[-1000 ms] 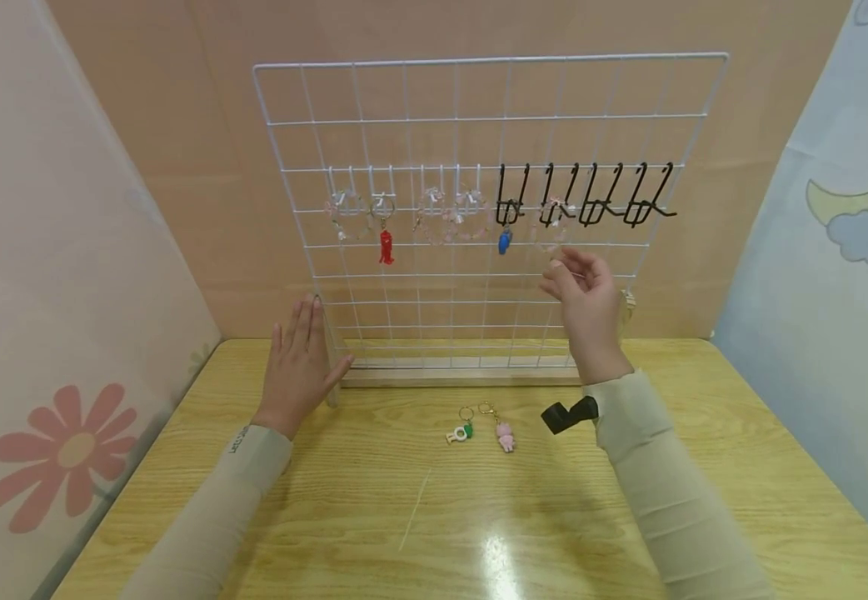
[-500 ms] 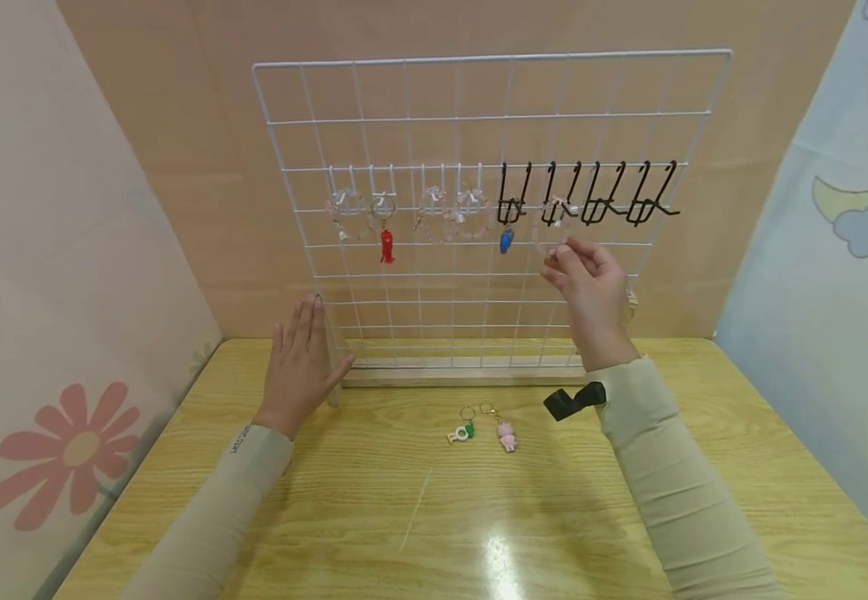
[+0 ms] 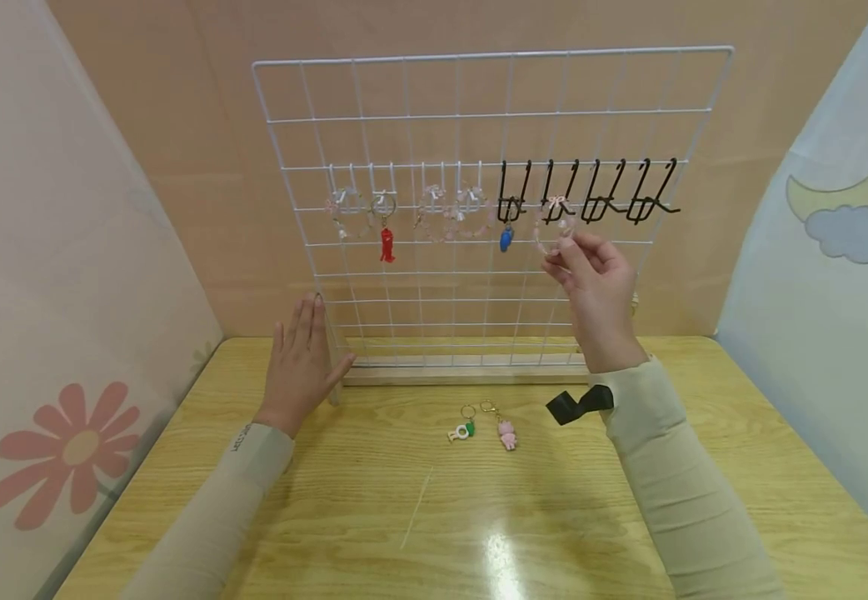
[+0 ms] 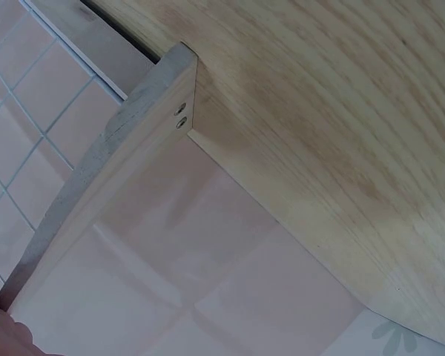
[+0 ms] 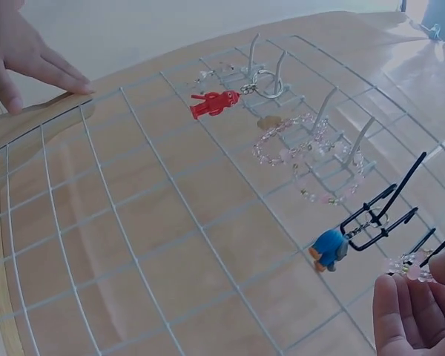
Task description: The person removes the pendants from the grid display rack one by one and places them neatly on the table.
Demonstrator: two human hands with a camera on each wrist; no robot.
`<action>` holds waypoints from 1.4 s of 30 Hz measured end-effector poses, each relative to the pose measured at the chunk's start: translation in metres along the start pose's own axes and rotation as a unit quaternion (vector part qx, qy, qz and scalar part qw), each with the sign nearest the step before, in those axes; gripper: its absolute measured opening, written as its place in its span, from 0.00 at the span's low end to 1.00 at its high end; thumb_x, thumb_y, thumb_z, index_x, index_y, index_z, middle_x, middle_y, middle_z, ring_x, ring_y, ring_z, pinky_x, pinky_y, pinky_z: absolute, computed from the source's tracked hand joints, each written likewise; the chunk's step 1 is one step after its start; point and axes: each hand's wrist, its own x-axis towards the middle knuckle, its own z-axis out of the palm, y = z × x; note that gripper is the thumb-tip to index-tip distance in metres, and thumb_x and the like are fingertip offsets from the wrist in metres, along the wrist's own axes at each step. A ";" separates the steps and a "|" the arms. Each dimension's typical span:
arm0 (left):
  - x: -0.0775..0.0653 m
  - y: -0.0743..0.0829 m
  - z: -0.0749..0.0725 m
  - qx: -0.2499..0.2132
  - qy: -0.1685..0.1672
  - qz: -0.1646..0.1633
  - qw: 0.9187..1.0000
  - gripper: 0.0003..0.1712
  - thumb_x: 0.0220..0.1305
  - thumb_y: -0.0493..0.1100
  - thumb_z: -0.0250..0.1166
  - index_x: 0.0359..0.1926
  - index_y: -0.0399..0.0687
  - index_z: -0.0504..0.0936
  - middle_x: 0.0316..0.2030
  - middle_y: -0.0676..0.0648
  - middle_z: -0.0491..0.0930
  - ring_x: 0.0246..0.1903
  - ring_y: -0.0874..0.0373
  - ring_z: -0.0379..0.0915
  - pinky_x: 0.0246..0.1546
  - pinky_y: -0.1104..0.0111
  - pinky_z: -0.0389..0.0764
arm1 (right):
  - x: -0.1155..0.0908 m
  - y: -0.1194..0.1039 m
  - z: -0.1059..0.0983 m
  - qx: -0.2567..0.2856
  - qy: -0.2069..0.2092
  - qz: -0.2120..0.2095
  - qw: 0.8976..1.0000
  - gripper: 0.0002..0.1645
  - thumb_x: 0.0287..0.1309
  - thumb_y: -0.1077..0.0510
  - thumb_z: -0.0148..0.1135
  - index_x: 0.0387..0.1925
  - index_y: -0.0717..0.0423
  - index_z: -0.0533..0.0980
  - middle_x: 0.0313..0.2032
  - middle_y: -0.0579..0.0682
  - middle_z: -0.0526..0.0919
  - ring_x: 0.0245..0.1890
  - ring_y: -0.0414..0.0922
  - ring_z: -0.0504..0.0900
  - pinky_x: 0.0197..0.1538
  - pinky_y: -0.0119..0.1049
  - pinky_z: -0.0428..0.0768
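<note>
My right hand point(image 3: 599, 296) pinches a pale pink beaded bracelet point(image 3: 540, 237) between thumb and fingers. The bracelet's upper part, with a small bow, overlaps the second black hook point(image 3: 551, 218) in the head view. In the right wrist view the beads point(image 5: 408, 268) show at my fingertips, beside a black hook. My left hand point(image 3: 295, 367) lies with straight fingers against the wooden side post point(image 4: 96, 178) of the white wire grid rack point(image 3: 479, 273). Left of the bracelet, a blue figure keychain point(image 3: 506, 239) hangs from the first black hook.
White hooks on the left carry clear and pink beaded bracelets point(image 3: 434, 237) and a red figure keychain point(image 3: 386, 245). Two more black hooks point(image 3: 642, 210) sit to the right. A green-and-white keychain point(image 3: 461, 431) and a pink figure keychain point(image 3: 506, 435) lie on the wooden table point(image 3: 359, 517).
My right hand has moved slightly up and right with the bracelet, whose bow now shows more clearly at the second black hook. My left hand stays at the post.
</note>
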 end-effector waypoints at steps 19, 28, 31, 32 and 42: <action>0.000 0.003 -0.004 0.004 -0.006 -0.002 1.000 0.59 0.73 0.60 0.59 0.79 0.36 0.28 0.80 0.37 0.29 0.79 0.44 0.25 0.74 0.39 0.39 | -0.009 -0.030 0.007 0.051 -0.032 -0.028 0.998 0.08 0.64 0.67 0.66 0.43 0.67 0.79 0.39 0.56 0.82 0.37 0.47 0.83 0.46 0.35 0.86; 0.000 0.002 -0.003 0.000 -0.008 -0.005 1.000 0.59 0.73 0.62 0.57 0.79 0.36 0.28 0.80 0.39 0.27 0.79 0.47 0.23 0.75 0.40 0.38 | -0.013 -0.037 0.008 0.032 -0.064 -0.024 0.997 0.09 0.63 0.67 0.67 0.43 0.69 0.80 0.36 0.56 0.85 0.34 0.46 0.84 0.43 0.35 0.87; 0.000 0.003 -0.003 -0.003 -0.008 -0.007 1.000 0.58 0.73 0.62 0.57 0.79 0.36 0.29 0.80 0.40 0.27 0.79 0.46 0.24 0.75 0.41 0.37 | -0.015 -0.037 0.009 0.024 -0.081 -0.015 0.996 0.10 0.63 0.67 0.67 0.44 0.70 0.80 0.36 0.56 0.86 0.34 0.46 0.84 0.42 0.35 0.87; 0.000 0.003 -0.002 -0.004 -0.007 -0.007 1.000 0.58 0.73 0.62 0.57 0.79 0.36 0.30 0.80 0.40 0.27 0.79 0.46 0.24 0.75 0.41 0.37 | -0.016 -0.037 0.009 0.021 -0.086 -0.010 0.996 0.10 0.63 0.67 0.67 0.43 0.70 0.80 0.36 0.56 0.86 0.33 0.46 0.84 0.42 0.35 0.87; 0.000 0.003 -0.003 -0.006 -0.006 -0.007 1.000 0.58 0.73 0.61 0.58 0.79 0.35 0.31 0.80 0.37 0.31 0.79 0.45 0.25 0.75 0.41 0.37 | -0.023 -0.033 0.002 -0.053 -0.137 0.039 0.988 0.11 0.65 0.63 0.67 0.45 0.68 0.79 0.41 0.55 0.86 0.40 0.47 0.85 0.46 0.36 0.86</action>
